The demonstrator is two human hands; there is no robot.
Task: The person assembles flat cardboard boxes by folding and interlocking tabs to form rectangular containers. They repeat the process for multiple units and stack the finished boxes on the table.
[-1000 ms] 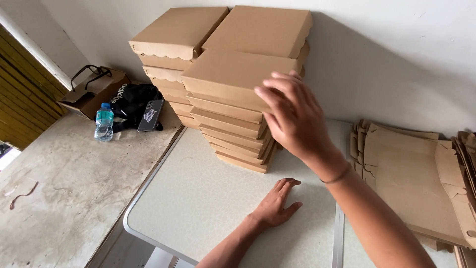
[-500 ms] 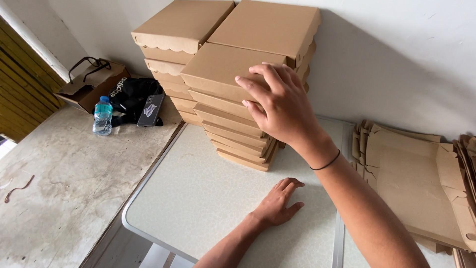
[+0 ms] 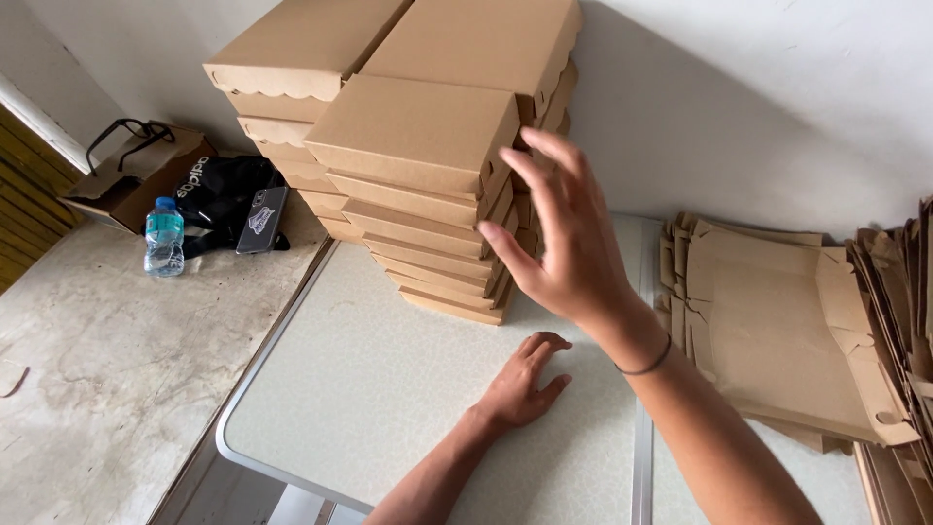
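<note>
Right hand (image 3: 569, 248), fingers spread and gripping nothing, is raised mid-frame just beside the stack of folded cardboard boxes (image 3: 418, 185) at upper centre. Left hand (image 3: 520, 384) lies flat, empty, on the white table (image 3: 369, 389).

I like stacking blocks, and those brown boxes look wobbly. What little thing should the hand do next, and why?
Probably ease the right hand back onto the front stack of folded brown cardboard boxes and nudge it straight. The boxes sit unevenly, edges jutting out at different angles, and the open hand hovers just beside them. The left hand lies flat on the pale table, free to brace.
</note>
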